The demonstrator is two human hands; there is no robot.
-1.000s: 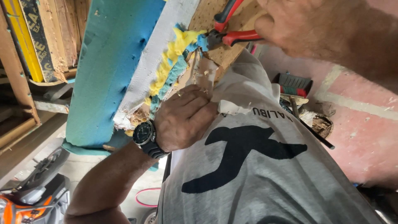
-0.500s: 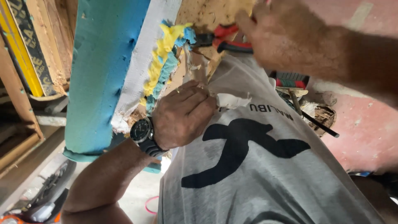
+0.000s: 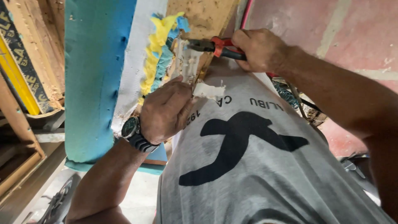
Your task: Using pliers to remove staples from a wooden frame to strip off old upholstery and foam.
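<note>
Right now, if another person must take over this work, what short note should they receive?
Right hand holds red-handled pliers, their tips at the white cloth on the wooden frame.
Left hand, with a wristwatch, pulls a loose strip of cloth.
Cloth is partly torn free, with yellow and blue foam exposed.
Some cloth is still attached beside the teal cushion.

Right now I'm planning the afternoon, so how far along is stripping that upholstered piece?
Partly done: bare wooden frame already shows above the torn yellow and blue foam edge. In hand: the right hand works red-handled pliers at the frame, while the left hand pulls a white fabric strip. Left: the teal foam padding and white lining still cover most of the piece.
</note>
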